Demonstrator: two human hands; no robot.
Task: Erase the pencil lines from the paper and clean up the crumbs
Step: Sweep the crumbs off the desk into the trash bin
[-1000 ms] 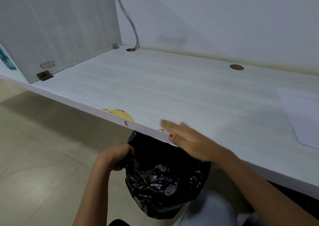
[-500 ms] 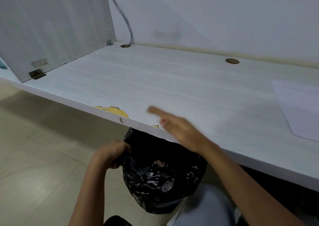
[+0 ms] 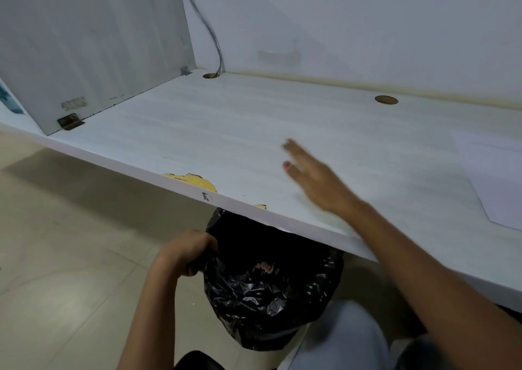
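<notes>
— Well, left first: what's hidden?
— Left hand [image 3: 187, 249] grips the bag [image 3: 271, 290] rim. The bag's far side sits under the desk [image 3: 226, 132] edge, contents too dark to read.
— Middle?
— Right hand [image 3: 316, 183] blurred, fingers straight, holding nothing, over the desk; touching it or not, can't tell. Crumbs too small to see.
— Paper [image 3: 497, 177]?
— Far right on the desk, well apart from the hand, cut off by the frame; lines not legible.
</notes>
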